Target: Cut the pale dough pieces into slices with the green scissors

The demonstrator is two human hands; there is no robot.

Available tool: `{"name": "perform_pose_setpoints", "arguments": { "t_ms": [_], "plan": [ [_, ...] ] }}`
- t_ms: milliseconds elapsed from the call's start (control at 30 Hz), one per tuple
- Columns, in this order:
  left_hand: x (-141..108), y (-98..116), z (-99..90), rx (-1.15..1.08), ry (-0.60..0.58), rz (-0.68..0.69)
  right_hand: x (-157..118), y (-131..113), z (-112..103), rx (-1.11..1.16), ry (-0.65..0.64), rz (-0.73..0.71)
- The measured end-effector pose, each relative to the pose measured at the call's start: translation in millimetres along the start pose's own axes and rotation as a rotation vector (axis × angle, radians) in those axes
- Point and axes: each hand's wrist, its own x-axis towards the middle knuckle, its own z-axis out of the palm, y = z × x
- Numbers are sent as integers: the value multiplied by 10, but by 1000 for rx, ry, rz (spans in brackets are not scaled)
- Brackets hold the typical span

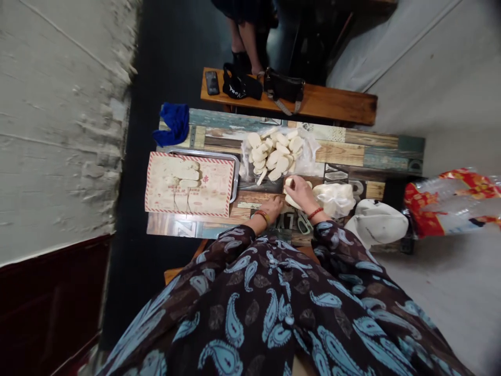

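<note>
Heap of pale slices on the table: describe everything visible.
The heap of pale slices is cream-coloured: flat, mostly oval or rounded pieces, loosely overlapping at mixed angles. It sits on crumpled, clear plastic on the plank-patterned table, just beyond the person's right hand, which appears clear of it. What the slices are can't be told.

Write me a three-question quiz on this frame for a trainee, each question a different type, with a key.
1. Multiple choice: what is nearest the right hand?
A) blue cloth
B) pale pieces
C) black bag
2. True or false: the phone lies on the bench.
3. Short answer: which hand is nearer the tray?

Key:
1. B
2. True
3. The left hand
</note>
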Motion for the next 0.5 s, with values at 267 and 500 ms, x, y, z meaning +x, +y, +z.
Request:
{"name": "perform_pose_setpoints", "arguments": {
  "t_ms": [267, 500],
  "plan": [
    [97, -218, -457, -126, 254, -202, -30, -25, -29, 617, 64, 93],
    [361, -65, -857, -346, 439, 82, 200, -330, 77, 872, 118, 195]
  ]
}}
